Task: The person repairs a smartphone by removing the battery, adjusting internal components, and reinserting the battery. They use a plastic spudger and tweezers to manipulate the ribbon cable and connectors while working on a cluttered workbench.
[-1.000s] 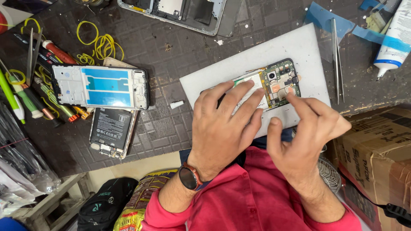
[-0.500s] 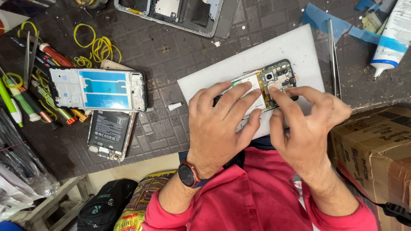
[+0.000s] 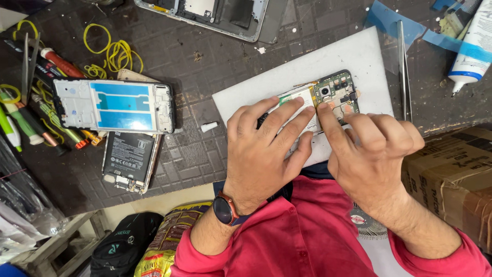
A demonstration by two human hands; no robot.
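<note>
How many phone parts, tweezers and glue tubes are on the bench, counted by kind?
Opened phone under both hands: 1
Phone frames: 2
Phone back with battery: 1
Tweezers: 2
Glue tube: 1
Total: 7

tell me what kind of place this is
Most likely a phone repair bench. Both hands, left hand and right hand, press on an opened phone with its circuit board bare; a spare phone frame, tweezers and screwdrivers lie around.

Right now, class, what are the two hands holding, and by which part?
Both press on an opened phone lying on a white board: left hand flat over its lower body, right hand fingertips by the circuit board.
</note>
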